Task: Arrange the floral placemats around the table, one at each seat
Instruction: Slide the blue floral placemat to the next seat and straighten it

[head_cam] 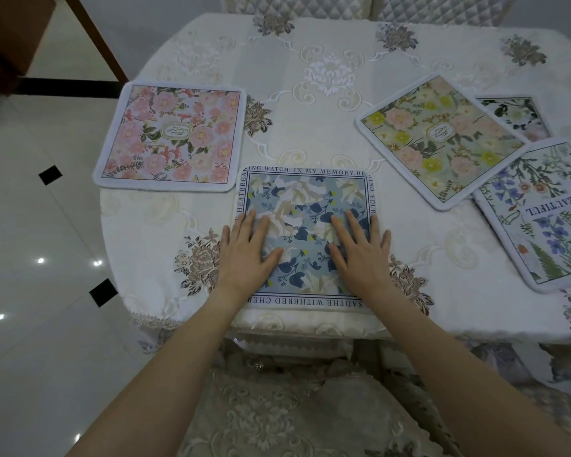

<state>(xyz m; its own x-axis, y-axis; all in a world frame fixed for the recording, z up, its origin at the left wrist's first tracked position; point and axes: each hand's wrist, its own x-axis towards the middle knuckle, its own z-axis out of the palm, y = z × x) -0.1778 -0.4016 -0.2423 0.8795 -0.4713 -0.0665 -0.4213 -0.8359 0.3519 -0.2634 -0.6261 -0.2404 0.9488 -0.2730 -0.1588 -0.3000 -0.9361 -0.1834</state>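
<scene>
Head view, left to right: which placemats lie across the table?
Pink floral placemat → blue-and-white floral placemat with text border, under both hands → yellow-and-peach floral placemat → placemat printed BEAUTIFUL.

Showing across cream embroidered tablecloth (310,133) with taupe roses: pink mat (172,133) blooming in peonies; blue mat (305,206) carrying navy leaves, white lilies, lettered border; yellow mat (442,140) mixing peach and lemon flowers; "BEAUTIFUL" mat (548,212) bearing violet-blue blossoms, green ferns.
</scene>
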